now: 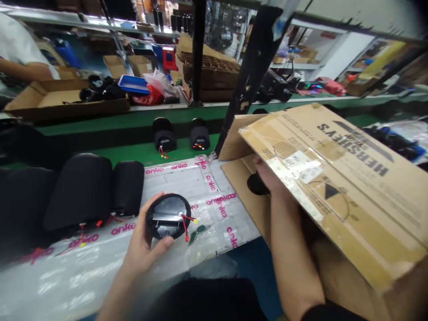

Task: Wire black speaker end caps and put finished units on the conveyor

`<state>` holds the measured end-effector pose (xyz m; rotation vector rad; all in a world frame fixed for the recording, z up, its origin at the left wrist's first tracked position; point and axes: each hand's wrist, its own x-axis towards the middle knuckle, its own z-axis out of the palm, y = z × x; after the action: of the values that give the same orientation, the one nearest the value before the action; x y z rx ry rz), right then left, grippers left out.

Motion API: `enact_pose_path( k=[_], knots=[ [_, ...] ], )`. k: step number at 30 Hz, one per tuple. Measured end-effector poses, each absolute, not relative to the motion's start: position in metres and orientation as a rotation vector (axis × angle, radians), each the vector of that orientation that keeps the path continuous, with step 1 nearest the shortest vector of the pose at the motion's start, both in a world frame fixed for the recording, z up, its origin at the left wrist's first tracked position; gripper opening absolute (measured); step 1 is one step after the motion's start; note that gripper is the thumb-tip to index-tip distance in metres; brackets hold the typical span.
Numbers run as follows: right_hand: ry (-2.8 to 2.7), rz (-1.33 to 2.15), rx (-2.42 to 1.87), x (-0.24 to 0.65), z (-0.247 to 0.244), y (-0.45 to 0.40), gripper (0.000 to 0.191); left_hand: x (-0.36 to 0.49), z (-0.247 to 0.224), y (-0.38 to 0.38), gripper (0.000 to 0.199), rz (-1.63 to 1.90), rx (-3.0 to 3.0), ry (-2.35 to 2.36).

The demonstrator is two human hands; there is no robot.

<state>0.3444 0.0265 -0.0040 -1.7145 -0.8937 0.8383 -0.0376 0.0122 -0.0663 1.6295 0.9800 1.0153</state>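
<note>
My left hand [143, 243] grips a round black cylindrical unit [167, 216], likely a speaker, by its flat end. Red and yellow-tipped wires [189, 225] stick out from it. My right hand [269, 176] reaches into a brown cardboard box [247, 200] under its raised flap [334, 178], which has HERSHEY'S printed upside down. Its fingers are partly hidden by the flap. A round black object [257, 184] sits in the box, touching or just beside that hand. Two larger black cylinders [80, 191] lie on the bench to my left.
Clear plastic sheeting [203, 200] printed in pink "anko" covers the bench. Two upright black units [163, 134] stand on the green belt. A black post [250, 76] rises behind the box. A co-worker's arm [23, 67] is above a cardboard tray [67, 100] at the far left.
</note>
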Motion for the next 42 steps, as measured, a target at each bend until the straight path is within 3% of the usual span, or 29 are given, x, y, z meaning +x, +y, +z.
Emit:
enact_pose_path(
  k=[2, 6, 13, 15, 18, 21, 27, 36, 39, 42],
  knots=[
    [-0.914, 0.911, -1.570, 0.314, -0.011, 0.036, 0.045, -0.032, -0.071, 0.007, 0.086, 1.075, 1.600, 1.017],
    [-1.005, 1.102, -1.345, 0.261, -0.037, 0.016, 0.018, -0.030, -0.077, -0.003, 0.090, 1.086, 1.591, 1.051],
    [-1.025, 1.009, -1.246, 0.268, -0.058, -0.087, 0.013, -0.032, -0.074, 0.003, 0.082, 1.076, 1.617, 0.905],
    [-1.102, 1.044, -1.215, 0.257, -0.060, -0.099, 0.030, -0.027, -0.076, 0.003, 0.080, 1.124, 1.601, 0.878],
    [-1.263, 1.100, -1.200, 0.220, -0.064, -0.094, 0.080, -0.017, -0.082, -0.005, 0.080, 1.158, 1.588, 0.909],
    [-1.370, 1.103, -1.124, 0.179, -0.066, -0.073, 0.097, -0.003, -0.091, -0.018, 0.081, 1.278, 1.572, 0.959],
    [-1.163, 0.885, -1.093, 0.130, -0.069, -0.049, 0.061, 0.029, -0.092, -0.028, 0.068, 1.625, 1.448, 1.012],
    [-1.346, 0.817, -1.188, 0.146, -0.059, -0.050, 0.068, 0.030, -0.084, -0.023, 0.061, 1.625, 1.509, 0.985],
    [-1.367, 0.429, -1.115, 0.168, -0.053, -0.061, 0.079, 0.021, -0.079, -0.022, 0.063, 1.525, 1.552, 0.959],
    [-1.438, -0.022, -1.084, 0.178, -0.049, -0.073, 0.069, 0.010, -0.072, -0.021, 0.063, 1.373, 1.652, 0.967]
  ],
)
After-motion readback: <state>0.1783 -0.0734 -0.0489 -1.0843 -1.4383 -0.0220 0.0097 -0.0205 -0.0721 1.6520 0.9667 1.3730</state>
